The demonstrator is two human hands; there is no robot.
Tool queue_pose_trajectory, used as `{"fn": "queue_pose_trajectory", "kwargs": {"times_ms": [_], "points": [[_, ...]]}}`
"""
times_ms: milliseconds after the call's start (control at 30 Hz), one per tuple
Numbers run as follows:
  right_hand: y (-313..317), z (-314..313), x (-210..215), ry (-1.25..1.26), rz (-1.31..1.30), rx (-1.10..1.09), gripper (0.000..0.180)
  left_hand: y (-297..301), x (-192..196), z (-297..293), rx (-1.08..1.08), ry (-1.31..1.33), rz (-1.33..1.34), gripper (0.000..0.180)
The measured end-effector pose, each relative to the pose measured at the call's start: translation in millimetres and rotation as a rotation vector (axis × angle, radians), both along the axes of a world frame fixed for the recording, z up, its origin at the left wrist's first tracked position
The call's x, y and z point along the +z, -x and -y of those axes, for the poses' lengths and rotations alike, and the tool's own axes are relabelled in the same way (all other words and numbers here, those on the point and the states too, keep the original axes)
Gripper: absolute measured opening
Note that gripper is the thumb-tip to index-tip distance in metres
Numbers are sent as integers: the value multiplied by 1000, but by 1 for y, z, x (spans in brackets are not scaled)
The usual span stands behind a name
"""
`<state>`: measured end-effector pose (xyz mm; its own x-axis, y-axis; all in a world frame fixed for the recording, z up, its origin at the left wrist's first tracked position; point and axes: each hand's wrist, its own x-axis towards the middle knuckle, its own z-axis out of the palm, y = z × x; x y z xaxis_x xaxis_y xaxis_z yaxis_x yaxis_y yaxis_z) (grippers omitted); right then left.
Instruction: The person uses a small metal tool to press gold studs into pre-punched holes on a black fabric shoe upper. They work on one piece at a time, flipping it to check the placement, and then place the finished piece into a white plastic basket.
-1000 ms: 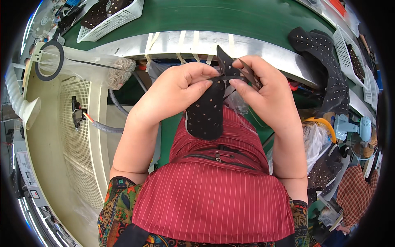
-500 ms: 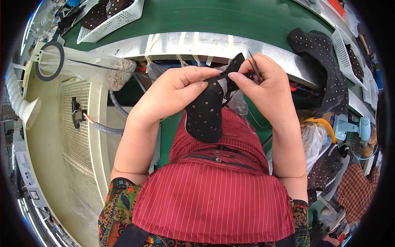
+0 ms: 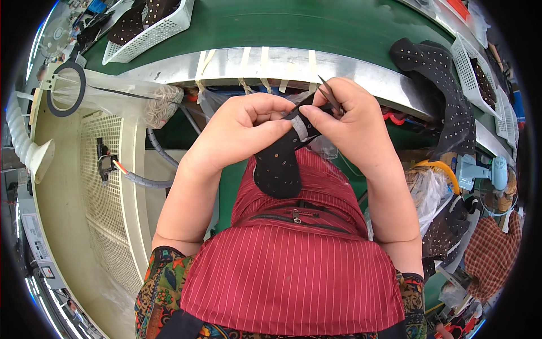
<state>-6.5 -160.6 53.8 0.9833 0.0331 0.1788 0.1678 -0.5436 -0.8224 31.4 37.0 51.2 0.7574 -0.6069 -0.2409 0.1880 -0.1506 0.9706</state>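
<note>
A black studded piece [image 3: 278,172], which looks like a shoe upper, hangs between my hands above my red striped apron [image 3: 293,271]. My left hand [image 3: 240,130] pinches its upper edge between thumb and fingers. Opposite it, my right hand [image 3: 353,121] grips the same edge by thumb and forefinger. Dark thread snips [image 3: 329,96] are tucked in that right hand, their pointed blades sticking up past the fingers. A grey patch of lining [image 3: 299,129] shows between the two thumbs. My fingers hide the top of the piece.
Ahead runs a green conveyor belt [image 3: 293,28] with a metal edge [image 3: 226,65]. It carries a white basket [image 3: 149,42] at left and dark studded pieces [image 3: 429,73] at right. A bag of thread scraps [image 3: 164,104] hangs at left. A small blue fan [image 3: 480,172] stands right.
My right hand has moved slightly left, closer to my left hand. The upper's top has folded down, and more grey lining shows between the thumbs.
</note>
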Motion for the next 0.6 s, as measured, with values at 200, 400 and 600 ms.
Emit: {"fn": "queue_pose_trajectory", "kwargs": {"times_ms": [200,400,600], "points": [[0,-1,0,-4,-13,8,26,0,-1,6,62,-179,204,13],[2,6,1,6,49,56,18,-2,-8,-1,48,-87,367,9],[1,11,9,-34,27,24,14,3,-9,4,85,-109,174,19]]}}
